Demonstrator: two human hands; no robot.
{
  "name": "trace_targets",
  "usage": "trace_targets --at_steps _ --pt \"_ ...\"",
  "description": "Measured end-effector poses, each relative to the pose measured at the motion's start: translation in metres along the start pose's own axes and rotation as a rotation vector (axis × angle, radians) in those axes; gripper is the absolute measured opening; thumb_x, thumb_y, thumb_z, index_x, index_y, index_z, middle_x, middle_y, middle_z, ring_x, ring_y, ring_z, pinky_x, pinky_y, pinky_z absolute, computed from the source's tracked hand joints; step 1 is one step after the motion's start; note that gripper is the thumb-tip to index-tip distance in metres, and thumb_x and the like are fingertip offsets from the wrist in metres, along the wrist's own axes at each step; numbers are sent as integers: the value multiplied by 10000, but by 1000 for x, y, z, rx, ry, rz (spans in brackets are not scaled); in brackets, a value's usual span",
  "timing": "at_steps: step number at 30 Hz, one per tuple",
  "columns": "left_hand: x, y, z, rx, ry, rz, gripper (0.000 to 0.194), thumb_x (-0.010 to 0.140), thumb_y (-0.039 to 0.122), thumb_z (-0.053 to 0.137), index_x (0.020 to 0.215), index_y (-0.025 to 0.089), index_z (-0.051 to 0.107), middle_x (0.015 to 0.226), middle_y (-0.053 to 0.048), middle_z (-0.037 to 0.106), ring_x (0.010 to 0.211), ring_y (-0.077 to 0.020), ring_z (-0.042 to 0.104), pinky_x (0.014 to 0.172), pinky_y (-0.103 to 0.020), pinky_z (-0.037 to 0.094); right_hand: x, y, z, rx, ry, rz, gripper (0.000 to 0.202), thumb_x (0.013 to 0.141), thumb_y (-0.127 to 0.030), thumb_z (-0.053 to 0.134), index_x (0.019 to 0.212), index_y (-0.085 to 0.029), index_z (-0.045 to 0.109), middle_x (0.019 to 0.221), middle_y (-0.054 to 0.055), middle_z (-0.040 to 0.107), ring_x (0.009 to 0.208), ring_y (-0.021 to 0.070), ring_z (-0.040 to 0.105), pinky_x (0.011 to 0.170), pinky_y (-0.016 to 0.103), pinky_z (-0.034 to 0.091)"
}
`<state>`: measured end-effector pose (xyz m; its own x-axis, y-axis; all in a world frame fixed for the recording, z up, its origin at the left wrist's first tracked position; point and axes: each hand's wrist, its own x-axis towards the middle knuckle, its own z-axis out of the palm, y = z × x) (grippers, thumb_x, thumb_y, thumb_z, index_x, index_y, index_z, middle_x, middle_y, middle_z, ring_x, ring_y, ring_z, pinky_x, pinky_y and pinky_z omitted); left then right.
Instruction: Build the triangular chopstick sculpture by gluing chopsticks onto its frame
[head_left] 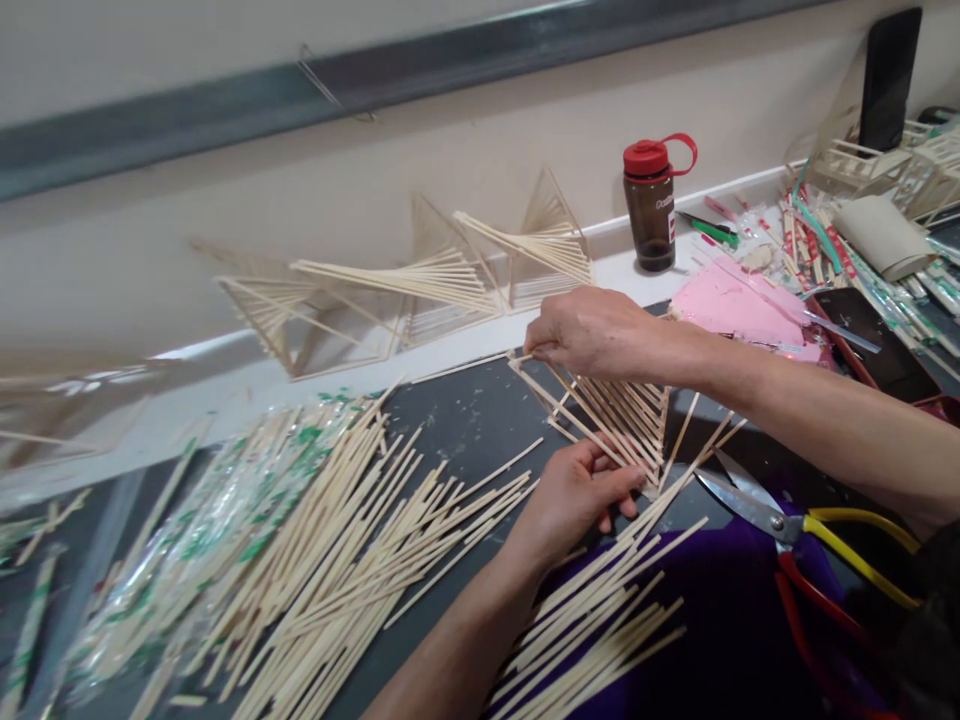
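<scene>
A small frame of thin wooden sticks (611, 408), with a fan of close-set sticks across it, sits between my two hands. My left hand (574, 490) grips its lower corner, thumb on top and fingers beneath. At the upper left corner, the fingers of my right hand (574, 325) are pinched together; the hand covers what lies under them. Loose wooden sticks (607, 590) spread below my left hand, some over dark purple cloth. Scissors (784, 525) with one yellow and one red handle lie open to the right of the frame.
Finished twisted stick structures (420, 280) stand along the wall. Left lies a large pile of sticks (337, 540) beside clear, green-printed wrappers (247, 500). A brown bottle (651, 215) with a red lid, a pink sheet (739, 300), and a propped phone (889, 80) are at the right.
</scene>
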<state>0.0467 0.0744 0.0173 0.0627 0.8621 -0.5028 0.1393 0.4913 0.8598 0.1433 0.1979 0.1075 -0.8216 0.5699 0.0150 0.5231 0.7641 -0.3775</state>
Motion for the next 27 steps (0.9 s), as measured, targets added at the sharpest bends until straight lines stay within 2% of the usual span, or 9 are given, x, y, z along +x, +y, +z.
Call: trace_targets --at_steps 6,12,17,20,24,27 --pt "-3 21 -25 -14 221 135 351 641 388 742 871 148 629 528 21 602 410 -94 524 332 -162 307 0 1 1 17 -2 14 314 885 -173 469 1055 -171 733 1021 104 706 812 152 565 634 257 339" --pt "1 34 -32 -8 284 202 403 708 461 694 920 122 637 438 11 596 304 -71 405 324 -165 283 0 -2 -1 -35 -34 22 298 914 -203 465 1030 -166 737 1033 98 707 829 156 586 595 256 320" --pt "5 31 -37 18 285 272 395 741 512 669 841 129 668 460 -7 606 328 -87 456 319 -165 311 -1 -3 -2 -37 -52 18 279 898 -186 486 1002 -153 743 1007 104 712 817 158 586 579 264 306" --pt "2 33 -40 9 309 286 412 730 532 682 824 131 690 545 -34 652 376 -100 517 321 -168 336 -1 -3 -3 -27 -41 23 274 892 -174 485 991 -155 741 999 101 711 818 156 581 576 266 298" --pt "0 37 -41 -36 363 299 446 673 527 735 884 136 704 800 -89 735 419 -105 568 311 -178 343 -1 -3 -3 0 -34 45 266 883 -178 489 983 -153 735 969 92 706 778 144 564 572 266 286" --pt "0 37 -40 -30 358 299 421 669 494 750 884 134 706 861 -103 742 421 -99 573 318 -178 352 -1 -3 -2 8 -28 49 265 877 -185 493 986 -150 732 955 91 701 753 140 552 568 265 279"
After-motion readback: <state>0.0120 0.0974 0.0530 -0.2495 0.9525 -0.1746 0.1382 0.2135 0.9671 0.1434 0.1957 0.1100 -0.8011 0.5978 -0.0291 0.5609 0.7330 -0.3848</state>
